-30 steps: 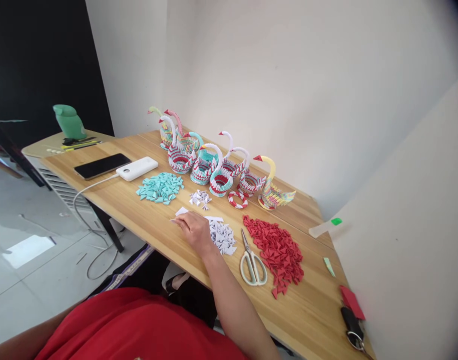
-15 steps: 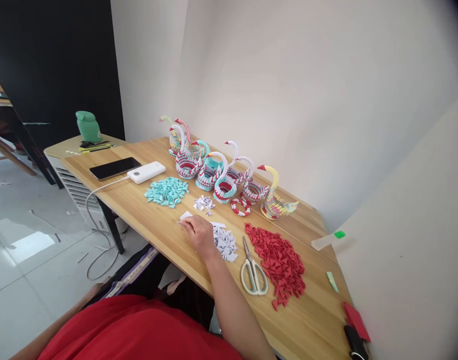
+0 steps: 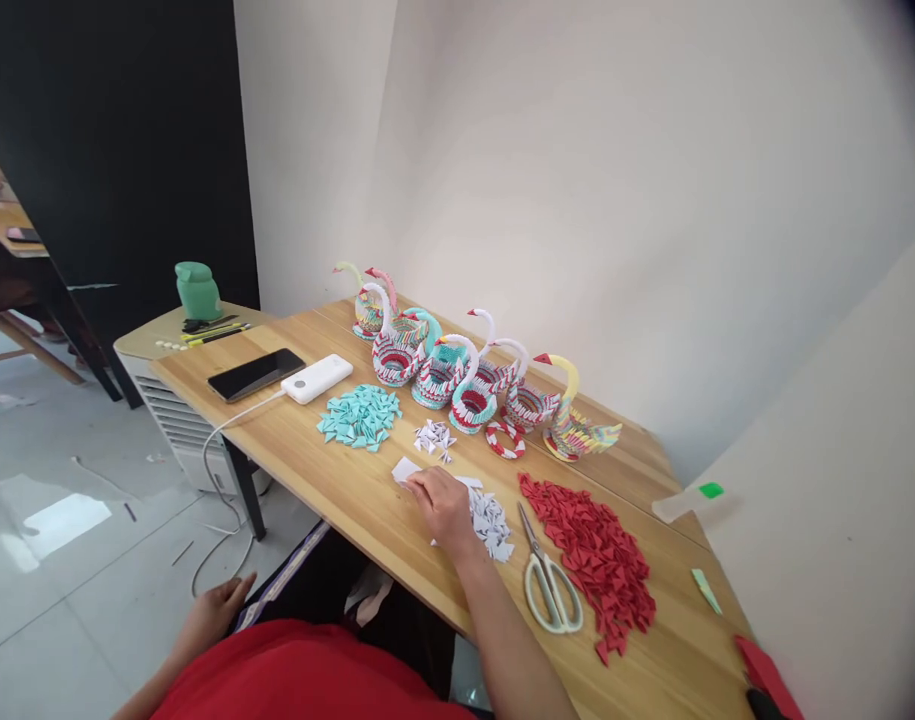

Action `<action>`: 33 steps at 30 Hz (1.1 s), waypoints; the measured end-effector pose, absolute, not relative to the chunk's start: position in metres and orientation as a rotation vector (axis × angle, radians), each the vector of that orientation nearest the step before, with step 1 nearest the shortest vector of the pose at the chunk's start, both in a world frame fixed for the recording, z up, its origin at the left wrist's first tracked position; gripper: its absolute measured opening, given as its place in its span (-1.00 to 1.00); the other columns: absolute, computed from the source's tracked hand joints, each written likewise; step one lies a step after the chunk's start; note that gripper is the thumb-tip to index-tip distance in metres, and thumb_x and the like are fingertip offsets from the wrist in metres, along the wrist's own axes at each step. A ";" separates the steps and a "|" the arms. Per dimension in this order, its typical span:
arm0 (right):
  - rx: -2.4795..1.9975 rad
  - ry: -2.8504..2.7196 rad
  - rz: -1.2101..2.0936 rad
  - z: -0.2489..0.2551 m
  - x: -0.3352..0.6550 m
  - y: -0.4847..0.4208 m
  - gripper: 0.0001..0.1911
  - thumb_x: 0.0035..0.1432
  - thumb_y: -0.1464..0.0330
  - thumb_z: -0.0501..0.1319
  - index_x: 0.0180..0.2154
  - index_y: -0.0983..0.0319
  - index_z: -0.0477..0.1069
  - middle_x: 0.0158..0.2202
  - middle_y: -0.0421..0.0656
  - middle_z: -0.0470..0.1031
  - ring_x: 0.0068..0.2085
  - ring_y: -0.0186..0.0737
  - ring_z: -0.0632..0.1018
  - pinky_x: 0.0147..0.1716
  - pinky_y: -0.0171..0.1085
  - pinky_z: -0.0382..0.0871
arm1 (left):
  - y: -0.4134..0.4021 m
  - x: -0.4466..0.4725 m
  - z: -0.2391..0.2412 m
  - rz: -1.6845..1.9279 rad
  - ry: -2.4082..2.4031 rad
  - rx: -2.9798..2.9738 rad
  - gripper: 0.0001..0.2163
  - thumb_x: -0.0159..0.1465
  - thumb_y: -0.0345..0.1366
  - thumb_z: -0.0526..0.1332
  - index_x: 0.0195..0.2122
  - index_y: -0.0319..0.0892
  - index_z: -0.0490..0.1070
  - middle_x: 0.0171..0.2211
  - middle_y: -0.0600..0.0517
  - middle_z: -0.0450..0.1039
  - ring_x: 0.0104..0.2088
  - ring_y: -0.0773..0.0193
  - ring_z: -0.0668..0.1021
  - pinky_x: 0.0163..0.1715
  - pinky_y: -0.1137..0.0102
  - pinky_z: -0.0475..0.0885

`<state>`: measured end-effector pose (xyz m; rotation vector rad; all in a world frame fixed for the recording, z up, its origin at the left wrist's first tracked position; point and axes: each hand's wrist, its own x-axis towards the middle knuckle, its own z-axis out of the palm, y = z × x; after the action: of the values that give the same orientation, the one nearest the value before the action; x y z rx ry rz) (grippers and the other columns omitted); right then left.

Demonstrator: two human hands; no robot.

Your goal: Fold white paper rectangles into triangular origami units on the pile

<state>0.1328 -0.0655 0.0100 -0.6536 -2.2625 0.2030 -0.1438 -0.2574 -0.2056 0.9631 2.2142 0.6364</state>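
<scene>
My right hand [image 3: 442,503] rests on the wooden table, its fingers pressed together. Its fingertips are at a small white paper slip [image 3: 405,470]; whether they grip the slip or something tiny behind it cannot be made out. Beside and partly behind this hand spreads a pile of folded white paper triangles [image 3: 491,525]. A smaller cluster of white folded pieces [image 3: 434,438] lies farther back. My left hand [image 3: 215,610] is off the table, low at my side, with fingers curled closed and the thumb on top; anything inside is hidden.
Turquoise paper triangles [image 3: 360,416], scissors [image 3: 550,590] and red paper triangles [image 3: 599,560] lie around the right hand. Behind stand several folded-paper swans [image 3: 474,405] and a red-and-white ring [image 3: 505,440]. A phone [image 3: 256,375] and white power bank [image 3: 317,379] with cable lie left.
My left hand has come up into view at the lower left. My right fingertips have drawn slightly back to the right along the slip. The whole view has shifted a little.
</scene>
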 end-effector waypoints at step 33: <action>-0.965 -2.099 0.302 0.008 0.144 -0.148 -0.86 0.29 0.42 0.08 -0.31 0.19 0.38 -0.43 -0.18 0.47 -0.38 -0.28 0.44 -0.37 -0.31 0.27 | -0.148 -0.039 0.006 1.103 1.025 2.094 -0.66 0.33 -0.25 0.08 -0.58 -0.27 0.30 -0.60 0.07 0.25 -0.50 0.38 0.32 -0.44 0.48 0.15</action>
<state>0.1440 -0.1484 0.0082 -0.9648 -2.0985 0.3022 -0.0390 -0.1481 0.0058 2.0942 1.0249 1.1030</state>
